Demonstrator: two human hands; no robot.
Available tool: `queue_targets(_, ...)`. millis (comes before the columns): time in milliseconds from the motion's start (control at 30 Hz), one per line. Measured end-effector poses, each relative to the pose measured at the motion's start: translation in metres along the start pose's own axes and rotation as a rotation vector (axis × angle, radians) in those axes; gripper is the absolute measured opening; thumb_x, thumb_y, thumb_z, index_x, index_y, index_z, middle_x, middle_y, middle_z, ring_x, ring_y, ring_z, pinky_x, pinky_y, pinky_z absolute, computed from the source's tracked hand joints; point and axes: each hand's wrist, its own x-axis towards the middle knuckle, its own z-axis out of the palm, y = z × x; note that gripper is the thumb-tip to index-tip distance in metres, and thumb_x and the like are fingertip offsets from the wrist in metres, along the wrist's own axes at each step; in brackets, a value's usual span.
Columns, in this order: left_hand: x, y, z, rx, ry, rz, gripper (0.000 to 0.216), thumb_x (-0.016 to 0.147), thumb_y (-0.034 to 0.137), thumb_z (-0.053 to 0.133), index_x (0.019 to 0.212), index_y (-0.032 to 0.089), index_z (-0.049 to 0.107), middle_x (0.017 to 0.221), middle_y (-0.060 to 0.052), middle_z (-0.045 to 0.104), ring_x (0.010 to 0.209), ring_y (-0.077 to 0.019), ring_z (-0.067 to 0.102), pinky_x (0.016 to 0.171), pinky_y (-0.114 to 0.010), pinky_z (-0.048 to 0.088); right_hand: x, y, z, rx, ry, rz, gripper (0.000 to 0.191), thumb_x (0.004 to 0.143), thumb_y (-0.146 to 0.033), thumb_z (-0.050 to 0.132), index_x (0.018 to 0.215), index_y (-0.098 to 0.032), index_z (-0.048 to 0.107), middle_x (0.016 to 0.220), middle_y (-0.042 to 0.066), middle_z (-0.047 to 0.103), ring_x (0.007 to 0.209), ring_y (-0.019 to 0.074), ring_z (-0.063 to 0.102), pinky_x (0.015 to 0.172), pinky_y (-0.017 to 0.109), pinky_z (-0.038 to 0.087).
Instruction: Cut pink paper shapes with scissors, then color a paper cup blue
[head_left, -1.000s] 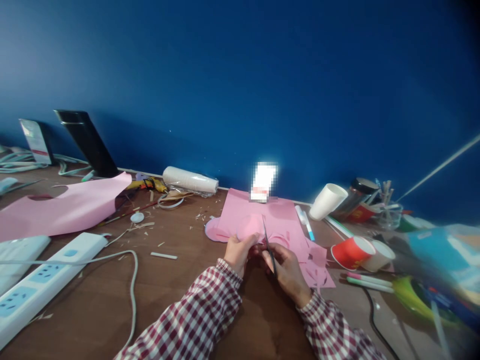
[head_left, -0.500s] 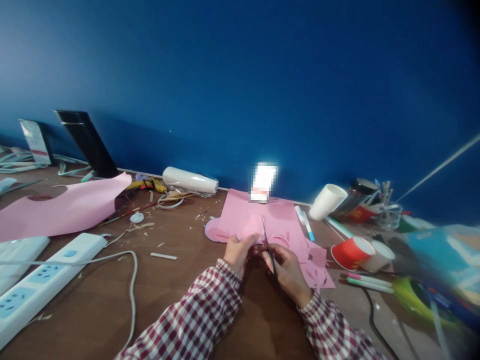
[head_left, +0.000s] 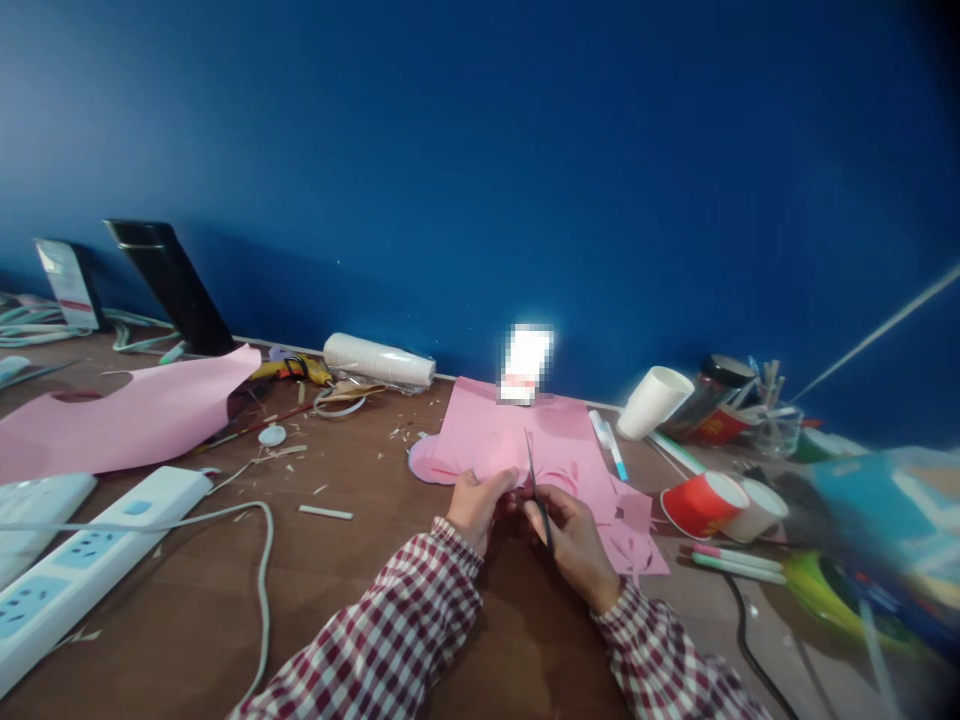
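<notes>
My left hand (head_left: pixel 476 508) is closed in a pinch on a small piece of pink paper (head_left: pixel 501 462) held just above the wooden table (head_left: pixel 375 560). My right hand (head_left: pixel 574 540) grips a pair of dark scissors (head_left: pixel 534 482), whose blades point up and away into the pink piece. Both hands meet at the middle of the view, over the near edge of a larger pink sheet (head_left: pixel 510 430) lying flat on the table. Pink offcuts (head_left: pixel 637 545) lie to the right of my right hand.
White power strips (head_left: pixel 82 560) and a cable (head_left: pixel 262 560) lie at the left, and another pink sheet (head_left: pixel 127 415) behind them. A sleeve of white cups (head_left: pixel 379 360) lies by the blue wall. Paper cups (head_left: pixel 701 500), markers (head_left: pixel 739 565) and jars crowd the right side.
The scissors and pink piece have shifted slightly between the hands; the pink piece looks turned a little lower. Nothing else has moved.
</notes>
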Motion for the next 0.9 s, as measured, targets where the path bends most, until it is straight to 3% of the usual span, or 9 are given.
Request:
queue_targets(500,-0.0034,0.0028,0.0015,-0.023,0.014,0.03,0.023,0.052,0.021,0.077,0.053,0.01,0.057,0.042,0.002,0.051,0.038,-0.0057,0.046,0.037,-0.016,0.039,-0.0005,-0.0027,-0.002,-0.098,0.027,0.0,0.028,0.083,-0.039,0.056,0.096,-0.015,0.064,0.063,0.002,0.057,0.052,0.0126,0.047,0.048,0.023,0.04)
queue_targets(900,-0.0018,0.0015,0.0033,-0.079,0.011,0.014,0.03,0.052,0.025,0.08,0.07,0.008,0.063,0.055,-0.004,0.062,0.045,-0.0118,0.058,0.04,-0.019,0.044,-0.0011,-0.0015,0.0008,-0.099,0.031,0.02,0.03,0.083,-0.04,0.057,0.097,-0.015,0.064,0.064,0.002,0.057,0.053,0.0126,0.048,0.048,0.023,0.04)
